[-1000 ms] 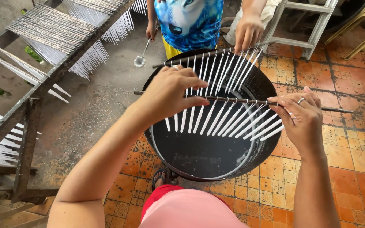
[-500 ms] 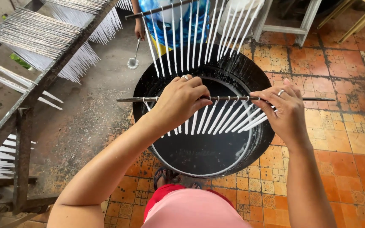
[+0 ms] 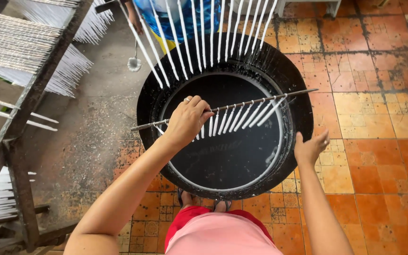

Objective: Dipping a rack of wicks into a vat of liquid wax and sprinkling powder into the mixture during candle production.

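Observation:
My left hand (image 3: 185, 120) grips a thin metal rod (image 3: 289, 96) from which several white candles (image 3: 242, 115) hang, held over a big round black vat (image 3: 303, 89) of dark liquid. My right hand (image 3: 310, 147) hovers over the vat's right rim with fingers apart, holding nothing. Across the vat another person in a blue shirt (image 3: 199, 14) lifts a second row of white candles (image 3: 204, 33) above the far rim.
A wooden drying rack (image 3: 29, 94) with rows of hanging white candles fills the left side. A small metal ladle (image 3: 135, 63) hangs near the other person. Orange floor tiles (image 3: 378, 118) lie to the right, grey concrete to the left.
My right hand has let go of the rod and dropped to the vat's right rim. The other person's row of candles has risen above the vat.

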